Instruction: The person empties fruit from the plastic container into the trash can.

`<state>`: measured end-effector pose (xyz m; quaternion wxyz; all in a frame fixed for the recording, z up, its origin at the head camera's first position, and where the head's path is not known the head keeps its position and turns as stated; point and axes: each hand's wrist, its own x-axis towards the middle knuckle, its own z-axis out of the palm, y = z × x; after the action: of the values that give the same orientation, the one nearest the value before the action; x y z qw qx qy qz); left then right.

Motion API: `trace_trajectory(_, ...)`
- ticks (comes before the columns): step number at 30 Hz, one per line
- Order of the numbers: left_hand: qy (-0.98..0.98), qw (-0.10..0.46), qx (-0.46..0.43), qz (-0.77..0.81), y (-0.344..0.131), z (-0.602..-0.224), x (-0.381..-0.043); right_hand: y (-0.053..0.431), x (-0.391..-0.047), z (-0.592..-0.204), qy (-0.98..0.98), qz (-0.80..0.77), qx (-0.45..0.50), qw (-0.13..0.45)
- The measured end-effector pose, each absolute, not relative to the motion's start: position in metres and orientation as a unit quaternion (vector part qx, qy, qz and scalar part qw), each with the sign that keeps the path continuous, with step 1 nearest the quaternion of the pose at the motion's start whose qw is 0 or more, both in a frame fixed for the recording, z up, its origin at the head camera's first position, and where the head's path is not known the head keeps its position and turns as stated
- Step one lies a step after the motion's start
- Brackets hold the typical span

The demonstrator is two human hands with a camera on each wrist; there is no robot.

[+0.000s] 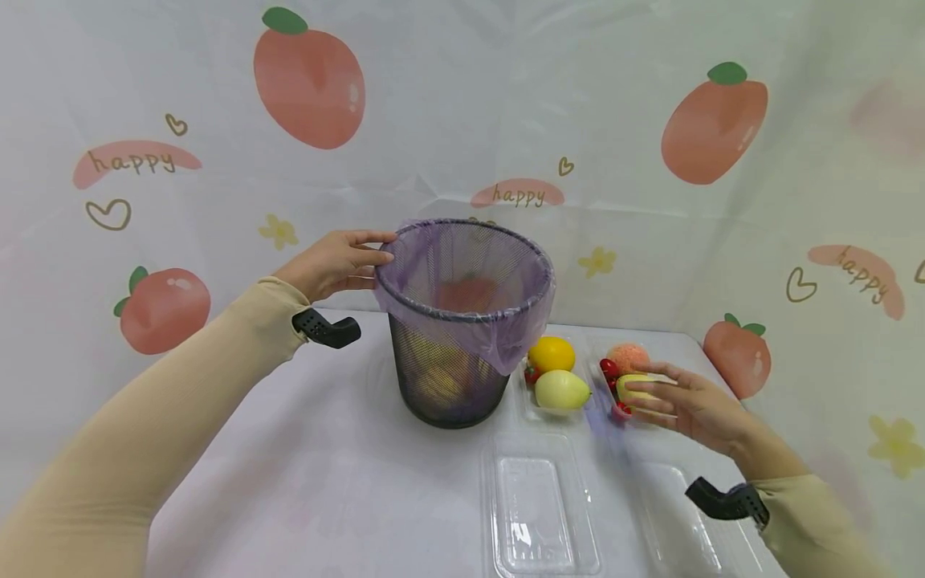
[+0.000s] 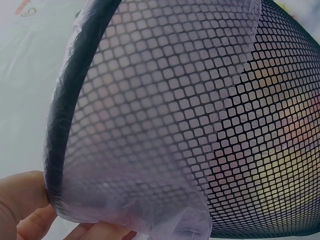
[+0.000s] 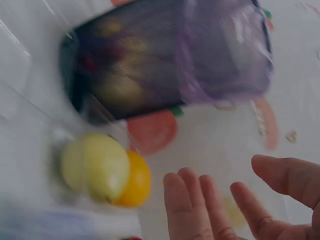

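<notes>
A black mesh wastebasket lined with a purple plastic bag stands mid-table, with blurred colourful shapes showing through its mesh. My left hand grips its rim on the left, thumb and fingers at the bag's folded edge in the left wrist view. My right hand hovers with spread fingers, holding nothing, in front of the right clear tray, which bears a peach-coloured fruit, small red fruits and a yellow-green fruit. That tray is partly hidden by the hand.
Beside the basket, another clear tray holds a yellow fruit, a pale green fruit and a small red one. Nearer lie flat clear lids on the white table. A printed cloth hangs behind.
</notes>
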<state>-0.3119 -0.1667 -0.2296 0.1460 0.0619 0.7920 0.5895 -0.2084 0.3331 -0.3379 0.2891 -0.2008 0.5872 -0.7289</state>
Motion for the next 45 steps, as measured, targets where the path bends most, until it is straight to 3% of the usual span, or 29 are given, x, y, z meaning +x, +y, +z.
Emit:
trace_trajectory(7,0.790,0.147,0.065,0.592,-0.166,-0.230,-0.312,0.379,-0.236,-0.328,0.577,-0.776,-0.145,0.208)
trace_trajectory(15,0.792,0.148,0.066,0.588,-0.166,-0.229,-0.312,0.422,-0.259,-0.351,0.573,-0.809,-0.041,0.124)
trace_trajectory(26,0.791,0.150,0.062,0.590,-0.166,-0.229,-0.313,0.440,-0.273,-0.385,0.659,-0.710,0.092,0.229)
trace_trajectory(45,0.788,0.151,0.054,0.595,-0.165,-0.230,-0.313,0.428,-0.276,-0.400,0.698,-0.633,0.086,0.323)
